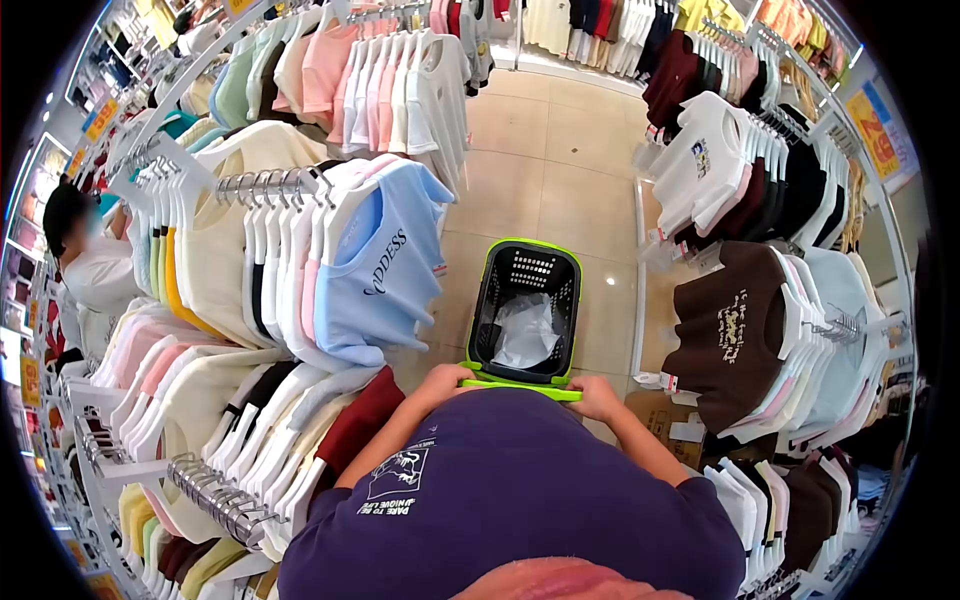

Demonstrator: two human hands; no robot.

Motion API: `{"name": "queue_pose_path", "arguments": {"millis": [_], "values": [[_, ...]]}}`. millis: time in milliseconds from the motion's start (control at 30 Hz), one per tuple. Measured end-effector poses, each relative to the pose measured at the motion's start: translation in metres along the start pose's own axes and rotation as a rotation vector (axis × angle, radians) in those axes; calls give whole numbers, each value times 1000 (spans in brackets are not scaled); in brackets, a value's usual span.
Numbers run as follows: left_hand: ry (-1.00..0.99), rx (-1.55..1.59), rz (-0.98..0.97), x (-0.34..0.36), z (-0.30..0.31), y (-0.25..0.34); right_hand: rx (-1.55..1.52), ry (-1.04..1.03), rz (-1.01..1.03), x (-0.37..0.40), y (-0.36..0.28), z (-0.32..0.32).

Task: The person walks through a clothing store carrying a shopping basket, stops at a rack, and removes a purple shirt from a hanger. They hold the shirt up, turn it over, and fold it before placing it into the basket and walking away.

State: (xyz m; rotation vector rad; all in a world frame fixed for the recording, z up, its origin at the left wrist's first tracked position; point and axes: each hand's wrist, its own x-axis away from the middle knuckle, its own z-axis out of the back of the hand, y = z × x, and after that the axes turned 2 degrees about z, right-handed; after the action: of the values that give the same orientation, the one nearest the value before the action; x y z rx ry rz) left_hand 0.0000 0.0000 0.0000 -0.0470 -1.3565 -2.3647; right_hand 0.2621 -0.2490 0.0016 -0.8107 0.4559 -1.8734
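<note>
A black shopping basket [485,315] with a bright green rim stands in front of my body over the tiled aisle. Its green handle [520,387] lies across my waist. My left hand [445,381] is closed round the left end of the handle, and my right hand [597,397] grips the right end. Inside the basket lies a crumpled clear plastic bag [526,332]; what it contains, if anything, I cannot make out. Left of the basket hangs a light blue T-shirt [385,265] with dark lettering.
Racks of hanging tops flank the aisle. A brown T-shirt [730,335] faces me on the right, with a white printed T-shirt [700,165] beyond it. A cardboard box [655,420] sits low at the right. The tiled floor [545,140] runs ahead. Another person [95,265] is at far left.
</note>
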Motion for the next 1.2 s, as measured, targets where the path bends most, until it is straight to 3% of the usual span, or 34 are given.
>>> {"name": "queue_pose_path", "arguments": {"millis": [400, 667, 900, 1033, 1200], "values": [[-10, 15, 64, -5, -12, 6, 12, 31, 27, 18, 12, -3], [-188, -36, 138, -6, -3, 28, 59, 29, 20, 37, 10, -10], [-246, 118, 34, -6, -14, 6, 146, 13, 18, 31, 12, -9], [-382, 257, 95, -12, -19, -3, 153, -29, 47, 8, 13, 1], [-368, -90, 172, -45, -15, 30, 161, 15, 100, -27, 18, 22]]}}
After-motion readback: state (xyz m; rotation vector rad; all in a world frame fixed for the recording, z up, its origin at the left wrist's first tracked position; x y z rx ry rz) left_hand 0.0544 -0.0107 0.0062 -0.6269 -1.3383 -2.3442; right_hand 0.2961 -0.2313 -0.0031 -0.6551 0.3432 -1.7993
